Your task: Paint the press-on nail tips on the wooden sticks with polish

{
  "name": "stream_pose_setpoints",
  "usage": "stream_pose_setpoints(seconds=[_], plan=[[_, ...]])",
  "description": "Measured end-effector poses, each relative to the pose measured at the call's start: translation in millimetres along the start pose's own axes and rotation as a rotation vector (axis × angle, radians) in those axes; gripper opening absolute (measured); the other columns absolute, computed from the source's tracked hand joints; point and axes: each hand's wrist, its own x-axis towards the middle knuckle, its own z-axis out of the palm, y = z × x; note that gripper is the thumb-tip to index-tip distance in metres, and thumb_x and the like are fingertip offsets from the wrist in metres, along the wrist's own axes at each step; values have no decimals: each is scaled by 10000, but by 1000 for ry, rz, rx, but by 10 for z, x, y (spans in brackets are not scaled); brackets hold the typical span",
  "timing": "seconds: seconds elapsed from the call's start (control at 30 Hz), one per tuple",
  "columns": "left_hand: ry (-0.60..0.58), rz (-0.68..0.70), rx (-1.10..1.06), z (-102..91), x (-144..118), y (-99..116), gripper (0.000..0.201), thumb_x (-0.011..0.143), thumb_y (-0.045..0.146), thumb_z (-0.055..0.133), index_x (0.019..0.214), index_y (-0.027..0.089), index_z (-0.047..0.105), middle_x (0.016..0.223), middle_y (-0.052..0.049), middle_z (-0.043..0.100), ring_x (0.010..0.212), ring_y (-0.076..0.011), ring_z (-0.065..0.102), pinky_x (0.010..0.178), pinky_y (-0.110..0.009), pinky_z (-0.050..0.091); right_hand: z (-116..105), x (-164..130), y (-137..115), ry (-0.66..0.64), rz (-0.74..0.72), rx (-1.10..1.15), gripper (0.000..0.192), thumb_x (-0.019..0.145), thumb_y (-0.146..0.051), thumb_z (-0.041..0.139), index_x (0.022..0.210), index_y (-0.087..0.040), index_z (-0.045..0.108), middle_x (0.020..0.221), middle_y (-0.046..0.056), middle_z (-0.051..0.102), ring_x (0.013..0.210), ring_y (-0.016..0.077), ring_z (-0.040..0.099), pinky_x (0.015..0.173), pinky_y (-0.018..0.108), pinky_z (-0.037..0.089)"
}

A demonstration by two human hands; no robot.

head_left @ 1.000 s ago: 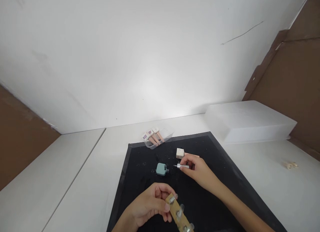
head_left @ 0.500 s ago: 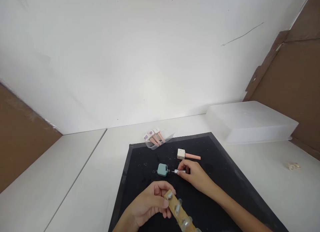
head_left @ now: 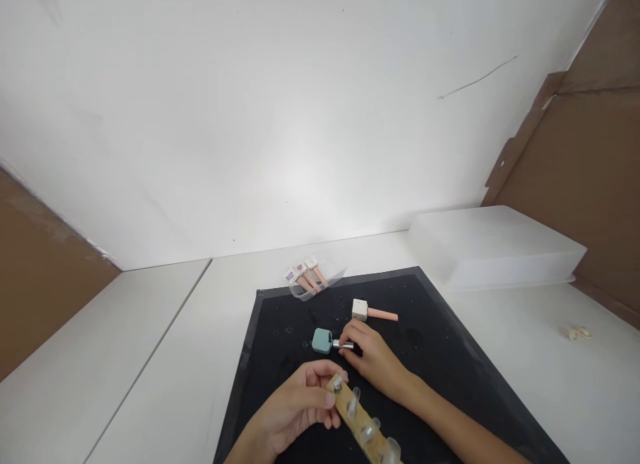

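Right now my left hand (head_left: 295, 411) is closed on a tan strip of clear false nail tips (head_left: 357, 421), and my right hand (head_left: 373, 361) pinches a silver brush cap (head_left: 344, 345) at the neck of the small teal polish bottle (head_left: 323, 341). By my judgement, painting hasn't begun. Around them: black mat (head_left: 425, 357), pink-handled white bottle (head_left: 367, 311), white table (head_left: 165, 357), blank white wall (head_left: 250, 117).

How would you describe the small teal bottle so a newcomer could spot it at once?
Find the black mat on the white table. Near its middle lies the teal bottle, just left of the right hand, which holds a silver brush cap at its neck. It is the only blue-green thing; neighbouring bottles are cream and pink.
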Motion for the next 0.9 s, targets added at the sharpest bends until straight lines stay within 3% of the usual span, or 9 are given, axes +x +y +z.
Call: stream_pose_setpoints(seconds=[0.13,0.33,0.53,0.77,0.9], plan=[[58,29,9,-17,12,4,295,550,178,780,811,120,654,653,-32,664,467,-86,608,444,-127,452,-77,3,-19,12,-1,50,202,702,-2,595,695,-203,614,766,20,601,725,195,561,665,302,443],[122,36,17,-75,13,-5,289,591,158,761,851,126,640,717,-23,661,495,-70,602,506,-143,466,-350,33,-32,134,125,188,32,759,-168,625,774,-195,632,650,-4,595,574,156,535,551,281,444],[163,41,24,-113,20,13,275,613,141,756,858,123,633,727,-15,643,530,-67,598,546,-155,478,-610,16,-160,181,165,425,163,776,-333,652,864,-202,608,830,46,663,710,179,614,597,283,498],[231,65,0,-95,25,67,319,602,143,774,887,118,631,680,-3,643,528,-64,598,539,-144,479,-719,-113,-409,52,132,620,122,771,-289,693,862,-238,630,858,27,647,788,185,600,700,307,494],[252,71,-26,-74,18,92,332,607,152,777,903,118,629,681,-1,643,523,-53,592,539,-131,477,-704,-133,-439,-26,105,687,117,780,-276,687,862,-245,610,853,19,624,710,169,579,729,342,494]])
